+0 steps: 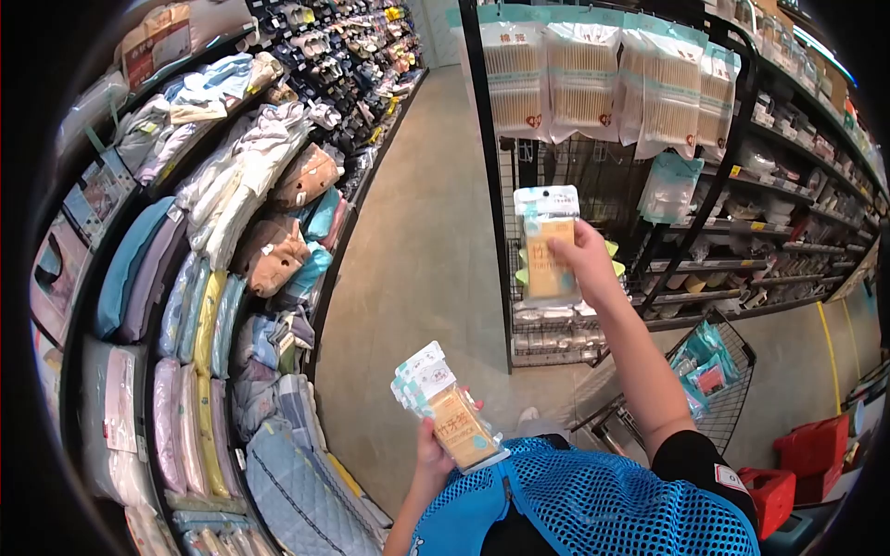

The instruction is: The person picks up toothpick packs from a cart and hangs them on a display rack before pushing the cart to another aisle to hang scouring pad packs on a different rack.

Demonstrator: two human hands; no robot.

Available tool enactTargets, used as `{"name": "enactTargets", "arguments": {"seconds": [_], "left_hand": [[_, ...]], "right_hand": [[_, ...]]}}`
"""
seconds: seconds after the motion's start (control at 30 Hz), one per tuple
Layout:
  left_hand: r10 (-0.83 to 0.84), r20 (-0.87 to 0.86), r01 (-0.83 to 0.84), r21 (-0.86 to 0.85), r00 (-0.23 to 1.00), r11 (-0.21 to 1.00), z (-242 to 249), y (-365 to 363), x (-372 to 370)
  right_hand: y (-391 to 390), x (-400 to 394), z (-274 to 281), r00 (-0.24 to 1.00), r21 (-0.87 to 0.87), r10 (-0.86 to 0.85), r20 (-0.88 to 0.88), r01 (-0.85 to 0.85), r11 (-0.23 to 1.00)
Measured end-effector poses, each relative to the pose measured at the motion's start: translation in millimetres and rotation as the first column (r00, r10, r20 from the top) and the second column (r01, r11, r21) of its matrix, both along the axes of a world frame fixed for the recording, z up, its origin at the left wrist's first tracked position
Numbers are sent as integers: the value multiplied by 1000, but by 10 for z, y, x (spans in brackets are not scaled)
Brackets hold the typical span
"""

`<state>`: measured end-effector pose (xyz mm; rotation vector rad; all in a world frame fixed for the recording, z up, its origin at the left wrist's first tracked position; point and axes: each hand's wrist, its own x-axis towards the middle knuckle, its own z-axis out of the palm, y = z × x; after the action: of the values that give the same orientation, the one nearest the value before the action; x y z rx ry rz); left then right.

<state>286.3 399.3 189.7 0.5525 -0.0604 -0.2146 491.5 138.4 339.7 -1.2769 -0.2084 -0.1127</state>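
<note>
My right hand [593, 264] grips a flat hang-card pack of bamboo toothpicks [547, 283], thumb across its front. That pack is upright before the wire display rack [509, 306], its white header with the hang hole at the top. Low in front of my body, my left hand [429, 456] is closed around a small stack of similar toothpick packs [464, 428], their headers fanned at the upper left. Above the right hand, large bags of cotton swabs [582, 79] hang in a row from the rack. A small teal-topped bag [671, 188] hangs just below them.
A wire shopping cart [737, 412] with teal packages stands right of the rack, near red plastic containers [814, 454]. On the left, curved shelves hold folded textiles [209, 324] and plush items [275, 252]. The grey aisle floor [399, 250] runs between. Stocked shelves [788, 185] line the right.
</note>
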Motion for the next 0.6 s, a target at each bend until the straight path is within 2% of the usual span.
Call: {"name": "enactTargets", "arguments": {"seconds": [0.1,0.23,0.33,0.43,0.6], "left_hand": [[5,29,-5,19,1000,1000,52,44,300],[30,46,-30,-1,998,1000,315,52,667],[54,97,-56,22,994,998,315,91,885],[103,33,-103,15,994,995,248,110,988],[67,76,-66,-15,995,998,355,163,1265]], "right_hand": [[-42,429,65,1000,-86,-4,29,6,996],[-22,840,35,999,-25,-20,43,21,999],[-19,1039,5,1000,-57,-26,2,26,998],[-11,1154,-164,999,-55,-24,-34,22,998],[7,1266,-269,998,-31,-46,-30,45,998]]}}
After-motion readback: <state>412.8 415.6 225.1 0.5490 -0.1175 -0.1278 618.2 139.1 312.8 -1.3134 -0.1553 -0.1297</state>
